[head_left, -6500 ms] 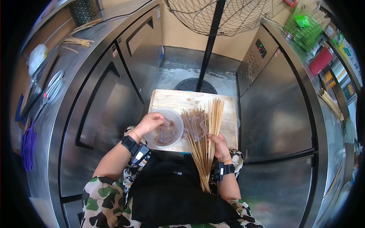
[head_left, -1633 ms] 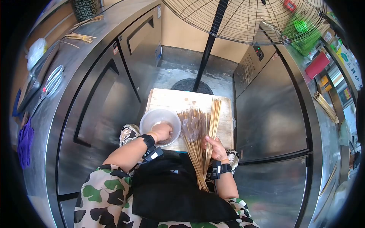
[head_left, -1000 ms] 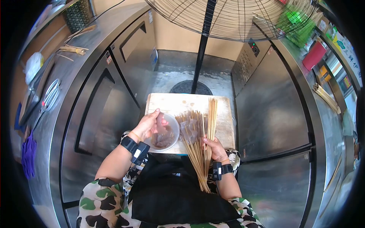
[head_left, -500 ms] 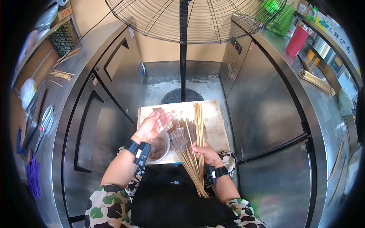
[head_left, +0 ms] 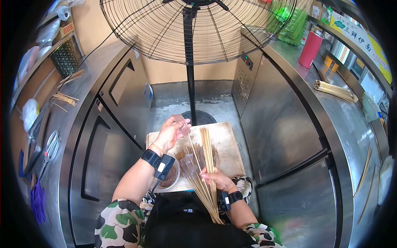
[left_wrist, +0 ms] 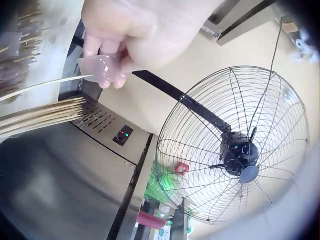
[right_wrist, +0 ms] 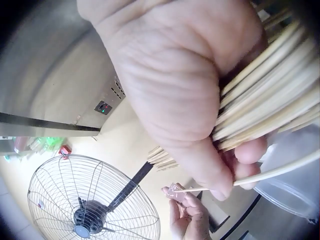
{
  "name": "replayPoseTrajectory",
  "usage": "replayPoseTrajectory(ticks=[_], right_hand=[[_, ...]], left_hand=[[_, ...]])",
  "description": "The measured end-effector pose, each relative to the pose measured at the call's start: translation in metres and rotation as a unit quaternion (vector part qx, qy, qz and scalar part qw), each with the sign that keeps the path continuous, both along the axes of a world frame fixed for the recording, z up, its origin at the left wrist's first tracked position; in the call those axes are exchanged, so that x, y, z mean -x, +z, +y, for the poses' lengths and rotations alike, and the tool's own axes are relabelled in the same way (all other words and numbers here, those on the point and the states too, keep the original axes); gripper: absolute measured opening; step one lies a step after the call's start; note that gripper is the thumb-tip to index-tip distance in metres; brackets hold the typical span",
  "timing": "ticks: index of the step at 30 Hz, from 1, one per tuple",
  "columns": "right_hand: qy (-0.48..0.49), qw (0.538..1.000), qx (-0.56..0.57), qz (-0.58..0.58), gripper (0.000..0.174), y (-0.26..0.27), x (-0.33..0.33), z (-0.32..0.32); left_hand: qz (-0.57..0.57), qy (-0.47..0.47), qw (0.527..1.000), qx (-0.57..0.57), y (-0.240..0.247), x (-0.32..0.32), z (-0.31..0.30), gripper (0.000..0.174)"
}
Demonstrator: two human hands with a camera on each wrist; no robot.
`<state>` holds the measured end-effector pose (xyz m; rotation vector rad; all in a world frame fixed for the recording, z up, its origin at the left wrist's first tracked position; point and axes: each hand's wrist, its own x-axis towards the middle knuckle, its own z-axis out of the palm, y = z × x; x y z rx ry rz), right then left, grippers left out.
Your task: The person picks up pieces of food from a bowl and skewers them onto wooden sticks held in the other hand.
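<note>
My left hand (head_left: 170, 134) pinches a thin, translucent pinkish-brown slice (left_wrist: 100, 68) beyond the far edge of the cutting board in the head view. The right hand (head_left: 219, 180) grips a bundle of bamboo skewers (head_left: 208, 151). One single skewer (right_wrist: 250, 178) sticks out apart from the bundle, pinched between right thumb and fingers. Its tip is right at the slice. Skewers with similar slices (head_left: 187, 162) lie on the wooden board (head_left: 230, 155). A clear plastic bowl (head_left: 177, 180) with more slices stands at the left, partly hidden by the left forearm.
A large wire-caged fan (head_left: 165, 37) on a black pole stands beyond the board. Steel cabinets (head_left: 285, 120) flank both sides. The right counter holds a red flask (head_left: 311, 49) and a skewer bundle (head_left: 335, 91); scissors-like tongs (head_left: 50, 149) lie on the left one.
My left hand has come up out of the bowl with a slice and moved forward and right. The single skewer now meets that slice. My right hand keeps its grip on the bundle.
</note>
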<state>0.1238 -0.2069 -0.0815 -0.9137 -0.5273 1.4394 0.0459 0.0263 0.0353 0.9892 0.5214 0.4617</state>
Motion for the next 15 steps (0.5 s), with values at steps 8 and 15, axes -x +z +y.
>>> replayPoseTrajectory(ticks=[8, 15], right_hand=[[0.006, 1.0, 0.01, 0.005, 0.012, 0.0, 0.001, 0.001], [-0.001, 1.0, 0.012, 0.01, 0.013, 0.0, 0.001, 0.001]], left_hand=[[0.004, -0.025, 0.992, -0.12, 0.003, -0.002, -0.013, 0.023], [-0.028, -0.059, 0.967, -0.247, -0.02, 0.002, -0.037, 0.021]])
